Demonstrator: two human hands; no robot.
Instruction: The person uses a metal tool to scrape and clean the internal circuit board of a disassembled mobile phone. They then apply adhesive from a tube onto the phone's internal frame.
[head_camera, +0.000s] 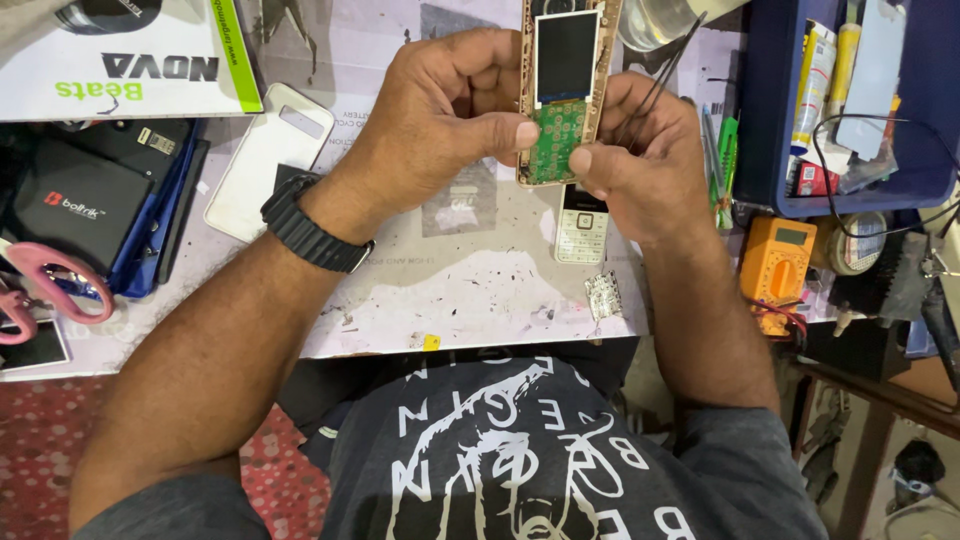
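Head view: we pinch an opened phone between left hand and right hand, thumbs pressed on its green board, right grip also pinching tweezers, above the table for close inspection.

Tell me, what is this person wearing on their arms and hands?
Both hands are bare, with no gloves or rings that I can make out. The left hand has a black ribbed wristwatch band on its wrist. The right hand has nothing on its wrist. Both forearms are bare up to short dark grey T-shirt sleeves.
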